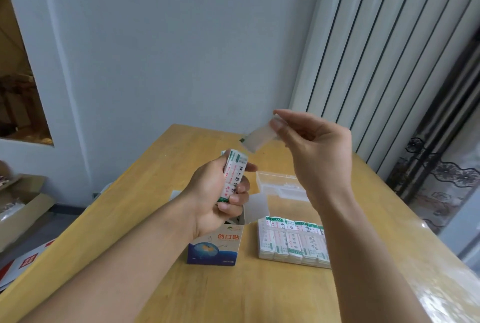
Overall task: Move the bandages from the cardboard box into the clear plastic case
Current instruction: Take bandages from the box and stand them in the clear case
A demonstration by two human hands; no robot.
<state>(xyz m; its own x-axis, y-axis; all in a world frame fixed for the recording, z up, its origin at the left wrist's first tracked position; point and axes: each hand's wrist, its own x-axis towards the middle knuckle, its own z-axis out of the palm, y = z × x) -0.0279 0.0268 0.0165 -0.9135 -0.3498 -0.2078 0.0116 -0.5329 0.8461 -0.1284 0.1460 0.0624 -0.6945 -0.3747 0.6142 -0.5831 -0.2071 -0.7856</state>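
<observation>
The left hand point(220, 192) gripped a stack of bandages point(235, 174) upright, fingers curled round it, above the open cardboard box point(217, 247) standing on the wooden table point(161, 257). The right hand point(314, 146) was raised over the table, thumb and fingertips pinching a translucent wrapper point(257, 139) that hung down toward the left. The clear plastic case point(281, 185) lay open on the table behind the box, and rows of bandage packs point(292, 240) lay flat just to the right of the box.
</observation>
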